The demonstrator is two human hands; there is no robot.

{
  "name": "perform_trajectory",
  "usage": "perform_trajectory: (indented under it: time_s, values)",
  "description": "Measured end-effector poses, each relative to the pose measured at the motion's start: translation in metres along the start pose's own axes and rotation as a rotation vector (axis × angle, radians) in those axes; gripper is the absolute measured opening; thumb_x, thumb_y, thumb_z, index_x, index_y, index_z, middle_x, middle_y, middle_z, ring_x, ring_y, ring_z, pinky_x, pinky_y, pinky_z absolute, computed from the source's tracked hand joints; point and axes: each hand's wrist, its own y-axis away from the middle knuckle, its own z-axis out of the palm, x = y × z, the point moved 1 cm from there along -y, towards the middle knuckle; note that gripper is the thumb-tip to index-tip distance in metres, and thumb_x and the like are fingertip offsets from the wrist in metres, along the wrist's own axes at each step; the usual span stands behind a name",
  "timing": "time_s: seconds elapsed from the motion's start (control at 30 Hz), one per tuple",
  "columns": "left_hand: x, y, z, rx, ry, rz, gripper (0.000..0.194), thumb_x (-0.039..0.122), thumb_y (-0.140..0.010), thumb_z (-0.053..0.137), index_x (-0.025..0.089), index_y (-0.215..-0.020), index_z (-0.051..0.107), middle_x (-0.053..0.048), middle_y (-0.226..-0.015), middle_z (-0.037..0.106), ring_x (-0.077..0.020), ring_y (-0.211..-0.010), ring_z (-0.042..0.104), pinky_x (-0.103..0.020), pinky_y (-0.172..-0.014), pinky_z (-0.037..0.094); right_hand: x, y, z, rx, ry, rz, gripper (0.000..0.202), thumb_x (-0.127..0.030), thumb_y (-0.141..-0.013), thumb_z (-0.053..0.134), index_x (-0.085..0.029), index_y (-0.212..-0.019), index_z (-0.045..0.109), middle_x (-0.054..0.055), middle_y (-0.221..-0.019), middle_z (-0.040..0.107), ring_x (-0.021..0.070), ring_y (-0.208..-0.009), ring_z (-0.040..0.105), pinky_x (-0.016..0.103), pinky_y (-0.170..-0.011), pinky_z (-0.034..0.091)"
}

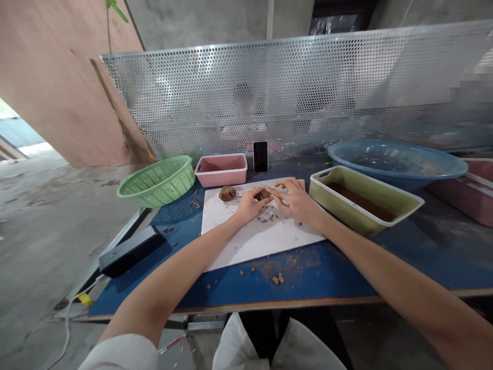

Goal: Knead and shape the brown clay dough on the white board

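Note:
Over a white board (246, 246), both my hands are closed around a small lump of brown clay (263, 195). My left hand (251, 203) holds it from the left, thumb and fingers curved about it. From the right, my right hand (295, 199) presses its fingers against the same lump, which they partly hide. Another, cracked lump of brown clay (227, 193) lies on the board to the left of my hands. Crumbs are scattered over the board beneath them. Near the right hand there is a brown piece, mostly hidden behind the fingers.
A green basket (185, 177) and a pink tub (221, 178) stand at the back left, beside an upright phone (261, 156). To the right are an olive tub (346, 216) of brown liquid and a blue basin (400, 177). A dark box (133, 252) sits left.

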Motion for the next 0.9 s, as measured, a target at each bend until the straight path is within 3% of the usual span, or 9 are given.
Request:
perform_trajectory:
  time_s: [0.17,0.33,0.5,0.8,0.9]
  values:
    - [0.002,0.000,0.000,-0.002,0.002,-0.015,0.025,0.028,-0.087,0.076,0.015,-0.109,0.078,-0.004,-0.091,0.076,-0.0150,-0.075,0.058,-0.028,-0.074,0.046,-0.001,0.000,-0.002,-0.057,-0.029,-0.088,0.047,-0.030,-0.111,0.052,-0.038,-0.156,0.063,0.011,-0.135,0.066,0.0307,-0.120,0.056,0.051,-0.105,0.040]
    - [0.001,-0.001,-0.001,0.009,-0.022,-0.029,0.021,0.030,-0.088,0.076,0.015,-0.102,0.078,-0.002,-0.082,0.074,-0.0152,-0.072,0.058,-0.028,-0.071,0.047,-0.004,-0.001,0.000,-0.039,-0.002,0.004,0.047,-0.033,-0.112,0.048,-0.036,-0.158,0.061,0.013,-0.136,0.064,0.0329,-0.123,0.055,0.053,-0.104,0.041]
    - [0.000,-0.001,0.000,0.017,-0.037,0.001,0.027,0.014,-0.085,0.068,0.015,-0.109,0.079,-0.007,-0.105,0.082,-0.0203,-0.091,0.070,-0.032,-0.088,0.053,-0.008,-0.001,0.002,-0.090,-0.028,-0.091,0.048,-0.032,-0.111,0.052,-0.041,-0.156,0.062,0.010,-0.137,0.064,0.0324,-0.121,0.055,0.052,-0.105,0.042]
    - [-0.001,0.000,0.000,0.011,0.018,-0.016,0.025,0.023,-0.088,0.074,0.014,-0.111,0.079,-0.009,-0.105,0.082,-0.0189,-0.086,0.069,-0.032,-0.084,0.054,-0.011,0.000,0.004,-0.035,-0.047,-0.039,0.048,-0.036,-0.113,0.046,-0.040,-0.159,0.058,0.012,-0.138,0.062,0.0322,-0.122,0.055,0.054,-0.106,0.042]
    - [0.001,0.000,-0.001,0.021,0.008,-0.001,0.025,0.019,-0.087,0.072,0.014,-0.111,0.079,-0.008,-0.106,0.081,-0.0185,-0.088,0.068,-0.031,-0.086,0.053,-0.010,0.000,0.003,-0.036,-0.042,-0.044,0.046,-0.036,-0.113,0.047,-0.041,-0.156,0.062,0.011,-0.138,0.062,0.0323,-0.124,0.054,0.053,-0.106,0.042]
